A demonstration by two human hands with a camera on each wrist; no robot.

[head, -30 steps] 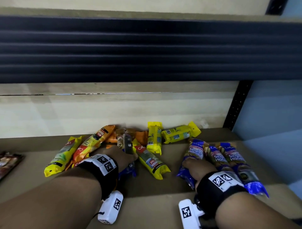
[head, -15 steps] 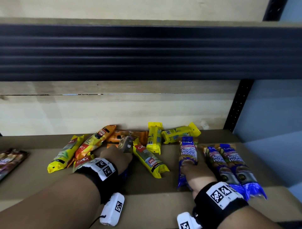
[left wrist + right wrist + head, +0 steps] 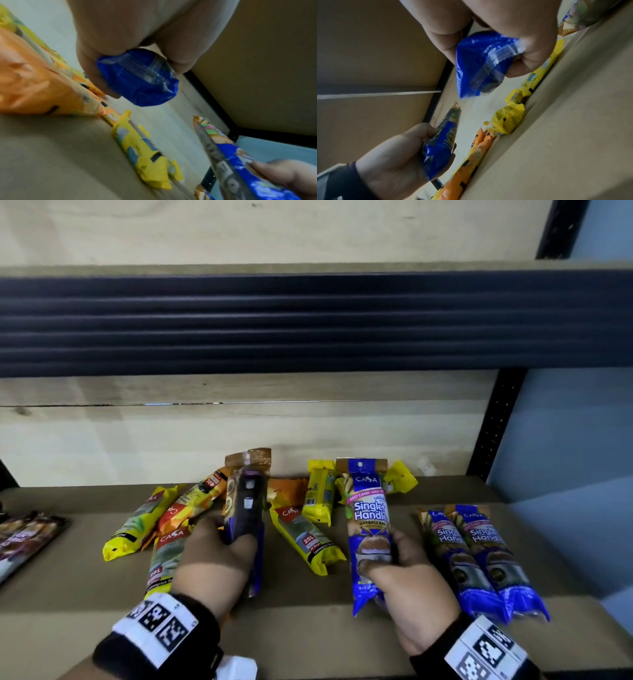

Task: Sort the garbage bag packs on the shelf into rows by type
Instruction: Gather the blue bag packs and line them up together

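My left hand (image 3: 222,556) grips a blue garbage bag pack (image 3: 245,508), lifted above the shelf with its back toward me; its blue end (image 3: 139,79) shows under my palm. My right hand (image 3: 400,573) grips a second blue "Singlet Handle" pack (image 3: 368,525), upright and raised, its bottom seal (image 3: 486,65) between my fingers. Two more blue packs (image 3: 479,556) lie side by side at the right. Yellow packs (image 3: 305,539) and orange packs (image 3: 195,501) lie scattered in the middle and left of the shelf.
The brown shelf board (image 3: 68,594) runs to a pale wooden back wall (image 3: 137,446). A dark ribbed shelf edge (image 3: 308,323) hangs overhead. A black upright post (image 3: 493,426) stands at the right. Brown packs (image 3: 24,539) lie at the far left.
Both hands have lifted their blue packs off the shelf and tipped them upright. The right pack moved left, away from the two blue packs lying at the right.
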